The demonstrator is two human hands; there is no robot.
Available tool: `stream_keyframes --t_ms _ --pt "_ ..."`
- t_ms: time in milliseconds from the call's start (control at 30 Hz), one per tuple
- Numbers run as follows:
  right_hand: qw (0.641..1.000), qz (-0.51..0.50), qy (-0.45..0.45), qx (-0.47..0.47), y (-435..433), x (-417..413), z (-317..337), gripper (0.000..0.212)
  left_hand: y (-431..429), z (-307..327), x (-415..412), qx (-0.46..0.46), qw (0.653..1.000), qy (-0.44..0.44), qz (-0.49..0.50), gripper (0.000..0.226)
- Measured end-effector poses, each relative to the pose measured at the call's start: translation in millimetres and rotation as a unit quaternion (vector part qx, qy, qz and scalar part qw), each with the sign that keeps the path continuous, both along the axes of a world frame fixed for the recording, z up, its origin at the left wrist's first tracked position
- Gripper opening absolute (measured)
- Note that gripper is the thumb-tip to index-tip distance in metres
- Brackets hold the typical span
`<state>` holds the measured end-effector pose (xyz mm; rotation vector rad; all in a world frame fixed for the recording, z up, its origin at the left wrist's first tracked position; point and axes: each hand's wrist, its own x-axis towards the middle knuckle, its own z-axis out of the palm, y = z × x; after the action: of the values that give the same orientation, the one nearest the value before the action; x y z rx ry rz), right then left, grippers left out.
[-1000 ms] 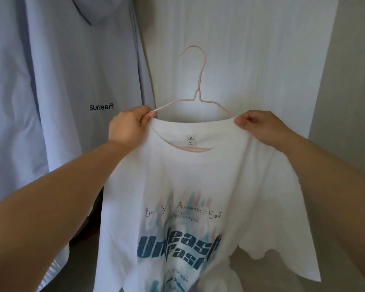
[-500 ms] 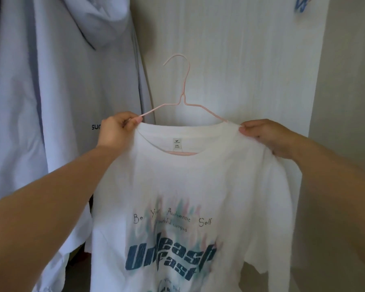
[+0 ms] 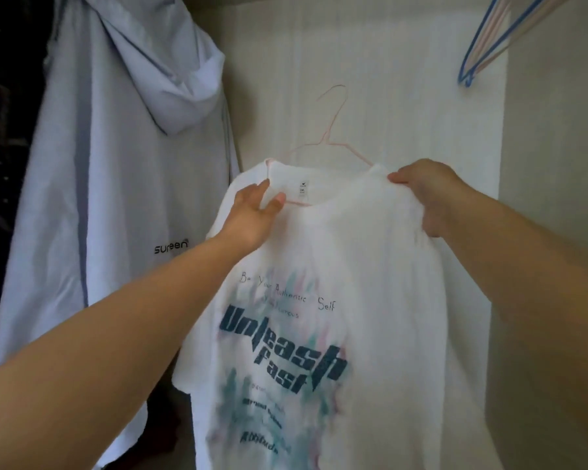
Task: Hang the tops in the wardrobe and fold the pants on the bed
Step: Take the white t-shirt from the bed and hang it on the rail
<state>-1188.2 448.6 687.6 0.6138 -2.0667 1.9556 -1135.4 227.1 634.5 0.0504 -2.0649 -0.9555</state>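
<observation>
A white T-shirt (image 3: 370, 266) with blue and teal print hangs on a thin pink wire hanger (image 3: 331, 137), held up inside the wardrobe. My left hand (image 3: 252, 215) pinches the front of the collar, next to the neck label. My right hand (image 3: 428, 195) grips the shirt's right shoulder, with fabric bunched in its fingers. The hanger's hook points up and is free in the air; no rail is in view. The shirt's lower hem runs out of frame.
A pale blue hooded jacket (image 3: 116, 198) hangs at the left, close beside the shirt. Empty blue and pink hangers (image 3: 482, 45) hang at the top right. The white wardrobe back panel (image 3: 404, 96) is behind. Dark clothes sit at the far left edge.
The shirt and hanger have risen and shifted right. My left hand moved from the left shoulder to the collar front. The view tilted up, revealing the empty hangers.
</observation>
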Motion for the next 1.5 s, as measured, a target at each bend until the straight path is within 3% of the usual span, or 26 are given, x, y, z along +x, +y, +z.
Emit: stream_keyframes --t_ms 100,267,300,433,500,567,633,733,833,933,1033,1200,1500 --pt "0.999 0.002 0.002 -0.033 -13 13 26 0.013 21 16 6 0.062 0.996 0.019 -0.054 0.050" --pt "0.994 0.061 -0.018 -0.086 -37 24 47 0.015 48 41 29 0.027 0.993 0.070 -0.094 0.016" --pt "0.992 0.084 -0.021 -0.094 -41 27 50 0.015 51 45 35 0.020 0.993 0.073 -0.093 0.017" --pt "0.986 0.147 -0.017 -0.080 -58 35 64 0.020 64 55 55 -0.060 0.998 -0.017 -0.017 0.069" --pt "0.982 0.175 -0.004 -0.072 -68 39 69 0.020 70 49 60 -0.128 0.987 -0.089 0.050 0.077" --pt "0.976 0.204 0.003 -0.077 -75 44 72 0.020 68 39 59 -0.175 0.970 -0.124 0.110 0.064" --pt "0.973 0.216 0.021 -0.083 -81 51 77 0.022 57 33 58 -0.204 0.959 -0.106 0.166 0.033" --pt "0.979 0.172 0.073 -0.079 -87 60 90 0.029 31 40 66 -0.182 0.964 -0.028 0.192 0.011" --pt "0.988 0.054 0.137 -0.043 -94 65 105 0.021 8 55 77 -0.142 0.964 0.054 0.218 0.018" --pt "0.980 -0.023 0.196 -0.009 -103 70 118 0.039 -10 66 85 -0.128 0.957 0.114 0.235 0.027" --pt "0.963 -0.066 0.259 0.021 -109 72 127 0.045 -26 75 86 -0.175 0.936 0.117 0.280 0.028" --pt "0.947 -0.101 0.302 0.044 -113 70 143 0.026 -37 91 80 -0.204 0.925 0.123 0.297 0.027" --pt "0.951 -0.137 0.277 0.032 -122 63 168 0.038 -49 123 58 -0.221 0.920 0.120 0.302 0.028"
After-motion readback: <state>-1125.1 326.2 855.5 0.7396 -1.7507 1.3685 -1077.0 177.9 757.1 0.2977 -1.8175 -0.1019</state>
